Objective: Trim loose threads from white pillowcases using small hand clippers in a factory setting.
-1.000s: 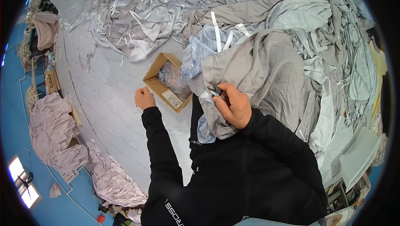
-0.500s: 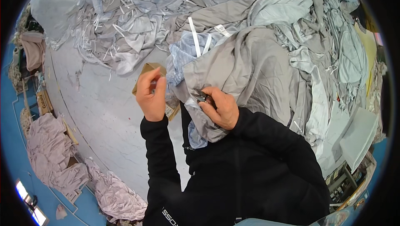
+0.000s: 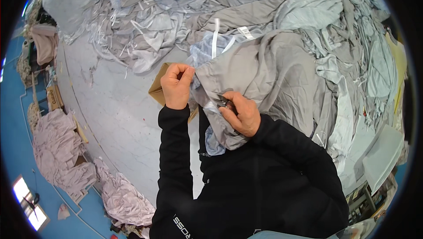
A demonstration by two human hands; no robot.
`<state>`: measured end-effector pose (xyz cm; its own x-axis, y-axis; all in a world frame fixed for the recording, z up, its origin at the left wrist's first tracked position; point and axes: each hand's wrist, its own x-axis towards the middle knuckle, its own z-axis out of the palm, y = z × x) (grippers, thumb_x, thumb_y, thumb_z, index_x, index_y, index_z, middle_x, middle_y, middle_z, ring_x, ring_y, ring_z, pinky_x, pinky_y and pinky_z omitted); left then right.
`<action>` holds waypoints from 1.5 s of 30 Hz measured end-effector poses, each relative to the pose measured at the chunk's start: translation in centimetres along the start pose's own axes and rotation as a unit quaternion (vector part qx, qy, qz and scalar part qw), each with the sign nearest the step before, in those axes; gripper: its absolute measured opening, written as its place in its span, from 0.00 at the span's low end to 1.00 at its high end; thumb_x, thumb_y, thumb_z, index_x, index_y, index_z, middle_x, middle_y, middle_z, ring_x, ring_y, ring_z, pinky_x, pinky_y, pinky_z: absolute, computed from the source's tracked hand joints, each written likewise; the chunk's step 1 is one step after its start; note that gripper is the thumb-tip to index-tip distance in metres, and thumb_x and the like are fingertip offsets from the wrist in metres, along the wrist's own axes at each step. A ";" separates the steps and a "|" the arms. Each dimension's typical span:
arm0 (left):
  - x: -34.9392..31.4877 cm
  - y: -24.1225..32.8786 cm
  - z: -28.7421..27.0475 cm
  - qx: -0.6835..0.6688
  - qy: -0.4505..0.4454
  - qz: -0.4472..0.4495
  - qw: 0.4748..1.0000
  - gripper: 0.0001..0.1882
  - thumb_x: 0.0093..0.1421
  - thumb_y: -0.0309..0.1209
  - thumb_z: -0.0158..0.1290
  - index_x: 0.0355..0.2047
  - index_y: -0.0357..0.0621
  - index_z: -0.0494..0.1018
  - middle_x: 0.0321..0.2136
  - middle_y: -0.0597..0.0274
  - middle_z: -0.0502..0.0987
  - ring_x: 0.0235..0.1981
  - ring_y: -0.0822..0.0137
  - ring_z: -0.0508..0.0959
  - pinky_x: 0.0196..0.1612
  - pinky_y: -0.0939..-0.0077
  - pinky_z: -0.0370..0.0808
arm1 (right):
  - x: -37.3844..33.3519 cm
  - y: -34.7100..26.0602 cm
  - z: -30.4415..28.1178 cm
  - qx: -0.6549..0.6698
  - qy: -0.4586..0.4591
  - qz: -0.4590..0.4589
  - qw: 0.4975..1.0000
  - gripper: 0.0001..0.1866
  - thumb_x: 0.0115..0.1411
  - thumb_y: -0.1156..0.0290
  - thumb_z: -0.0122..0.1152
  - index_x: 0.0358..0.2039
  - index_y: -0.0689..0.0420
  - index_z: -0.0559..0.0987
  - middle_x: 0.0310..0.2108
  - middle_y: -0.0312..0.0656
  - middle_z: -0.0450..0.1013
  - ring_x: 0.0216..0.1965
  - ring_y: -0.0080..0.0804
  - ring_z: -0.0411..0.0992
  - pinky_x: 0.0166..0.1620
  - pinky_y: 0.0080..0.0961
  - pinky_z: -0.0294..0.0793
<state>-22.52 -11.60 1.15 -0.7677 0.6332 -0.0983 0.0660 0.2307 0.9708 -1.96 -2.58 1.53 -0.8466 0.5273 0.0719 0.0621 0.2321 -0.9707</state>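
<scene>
Carefully here: left hand [image 3: 177, 85] pinching grey garment [image 3: 269, 76] edge, right hand [image 3: 240, 114] clenched on small snips [image 3: 223, 103]; could nick taut cloth or fingers.

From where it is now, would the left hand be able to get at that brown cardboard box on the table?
Probably yes: the left hand pinches the grey garment's edge right over the brown cardboard box, with nothing between them. It would have to let go of the cloth first.
</scene>
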 end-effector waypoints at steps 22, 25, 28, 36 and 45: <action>-4.0 2.2 -0.2 -0.090 0.082 0.003 0.993 0.06 0.67 0.27 0.50 0.33 0.38 0.72 0.22 0.67 0.73 0.21 0.80 0.66 0.25 0.87 0.62 | 5.2 -4.2 1.1 0.361 -0.129 0.290 0.877 0.15 0.70 0.64 0.51 0.48 0.61 0.72 0.24 0.30 0.66 0.17 0.11 0.56 0.19 0.12 0.53; -4.6 2.1 -0.3 -0.089 0.086 -0.019 0.992 0.07 0.67 0.27 0.50 0.32 0.38 0.72 0.22 0.67 0.73 0.21 0.80 0.67 0.25 0.87 0.63 | 5.5 -4.0 1.7 0.370 -0.128 0.320 0.863 0.16 0.70 0.60 0.52 0.47 0.60 0.73 0.24 0.30 0.66 0.15 0.11 0.54 0.17 0.12 0.49; -5.1 2.1 -0.1 -0.093 0.097 -0.024 0.991 0.06 0.67 0.27 0.50 0.33 0.38 0.71 0.22 0.67 0.73 0.21 0.80 0.67 0.25 0.87 0.64 | 5.8 -3.8 2.2 0.376 -0.129 0.331 0.856 0.16 0.69 0.59 0.53 0.45 0.59 0.74 0.24 0.31 0.66 0.15 0.11 0.53 0.16 0.12 0.48; -5.5 1.3 0.0 -0.104 0.080 -0.008 0.991 0.05 0.66 0.26 0.52 0.33 0.38 0.71 0.24 0.69 0.74 0.23 0.81 0.70 0.26 0.87 0.67 | 6.5 -3.8 2.6 0.382 -0.130 0.349 0.846 0.12 0.68 0.61 0.55 0.41 0.58 0.75 0.23 0.31 0.67 0.15 0.10 0.54 0.15 0.12 0.47; -5.6 -1.1 -1.7 -0.042 0.146 -0.028 0.988 0.05 0.66 0.27 0.52 0.35 0.37 0.71 0.25 0.67 0.74 0.24 0.79 0.72 0.28 0.86 0.69 | 5.6 -2.6 2.7 0.387 -0.136 0.325 0.852 0.11 0.68 0.65 0.56 0.42 0.60 0.76 0.23 0.30 0.68 0.18 0.11 0.59 0.18 0.12 0.54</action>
<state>-19.38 -16.58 1.04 -0.9208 0.3776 -0.0973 -0.0258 0.1900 0.9814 -8.32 -2.41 3.81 -0.8637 0.1059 -0.4927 0.2864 -0.7013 -0.6528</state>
